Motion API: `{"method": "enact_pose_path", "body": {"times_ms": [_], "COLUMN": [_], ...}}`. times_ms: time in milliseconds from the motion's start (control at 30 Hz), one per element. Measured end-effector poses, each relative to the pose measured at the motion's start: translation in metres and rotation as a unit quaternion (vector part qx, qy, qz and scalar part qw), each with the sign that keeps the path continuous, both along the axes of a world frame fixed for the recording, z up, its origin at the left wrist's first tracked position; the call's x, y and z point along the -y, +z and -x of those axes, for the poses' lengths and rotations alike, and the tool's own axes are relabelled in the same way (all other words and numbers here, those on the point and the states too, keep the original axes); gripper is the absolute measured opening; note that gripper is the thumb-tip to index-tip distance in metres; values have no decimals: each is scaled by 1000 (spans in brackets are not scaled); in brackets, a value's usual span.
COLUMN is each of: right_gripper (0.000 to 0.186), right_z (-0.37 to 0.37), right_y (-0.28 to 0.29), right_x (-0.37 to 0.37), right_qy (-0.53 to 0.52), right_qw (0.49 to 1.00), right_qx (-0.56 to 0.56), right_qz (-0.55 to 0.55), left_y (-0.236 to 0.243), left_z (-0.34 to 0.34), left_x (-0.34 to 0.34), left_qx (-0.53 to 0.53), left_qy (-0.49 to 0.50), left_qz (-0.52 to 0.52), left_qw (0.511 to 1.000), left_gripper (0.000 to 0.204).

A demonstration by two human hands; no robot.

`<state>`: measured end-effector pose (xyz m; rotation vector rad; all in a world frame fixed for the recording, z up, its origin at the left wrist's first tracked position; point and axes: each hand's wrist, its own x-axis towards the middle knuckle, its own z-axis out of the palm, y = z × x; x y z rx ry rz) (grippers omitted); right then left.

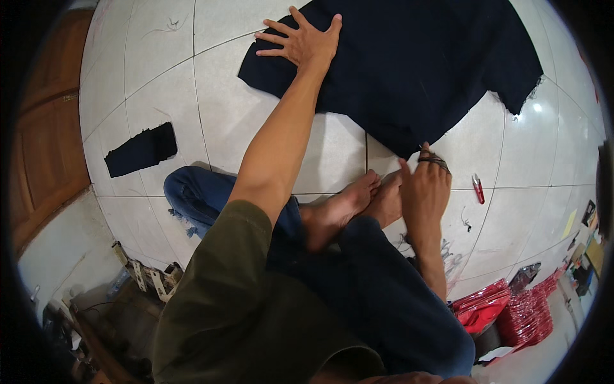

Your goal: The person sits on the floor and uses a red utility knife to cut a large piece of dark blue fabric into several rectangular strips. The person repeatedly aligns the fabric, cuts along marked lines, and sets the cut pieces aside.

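Note:
A large navy-black cloth (pixel 409 57) with frayed edges lies spread on the tiled floor in front of me. My left hand (pixel 299 40) is open, its fingers spread wide and its palm down at the cloth's left end, with the fingertips reaching past the edge. At the cloth's near corner, my right hand (pixel 427 189) has thumb and index finger closed on the fabric. Dark bands or thread loops (pixel 435 161) cross the fingers of that hand; what they belong to is unclear. Red-handled thread snips (pixel 478 189) rest on the floor to its right.
A smaller dark cloth piece (pixel 142 150) lies at the left, near a wooden door (pixel 51 128). Red plastic-wrapped packages (pixel 527 313) stand at the lower right. Loose threads (pixel 466 219) are scattered over the tiles. My bare feet (pixel 339 208) are between my arms.

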<state>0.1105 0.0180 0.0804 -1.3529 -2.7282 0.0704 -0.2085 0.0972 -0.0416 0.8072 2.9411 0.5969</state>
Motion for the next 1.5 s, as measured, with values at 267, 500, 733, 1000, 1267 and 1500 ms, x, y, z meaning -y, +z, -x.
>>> {"method": "enact_pose_path", "body": {"times_ms": [267, 500, 733, 1000, 1267, 1500], "right_gripper": [33, 40, 41, 39, 42, 33], "right_z": [-50, -118, -164, -6, -45, -88], "right_y": [42, 85, 79, 27, 15, 59], "right_x": [0, 26, 24, 13, -2, 11], "right_qy": [-26, -62, -147, -44, 10, -37], "right_qw": [992, 986, 945, 904, 997, 993], "right_qx": [-47, -53, 172, -326, -71, -58], "right_qz": [118, 146, 236, 272, 43, 100], "left_y": [-24, -27, -30, -25, -19, -29], "left_z": [10, 11, 7, 7, 2, 6], "left_x": [-3, -5, -9, -4, -9, -6], "left_qx": [-62, -79, -76, -70, -60, -63], "left_qy": [1, 8, 9, -7, -6, 4], "left_qz": [-3, -3, -1, -7, -6, -2], "left_qw": [998, 997, 997, 998, 998, 998], "left_gripper": [113, 113, 112, 109, 109, 109]}}
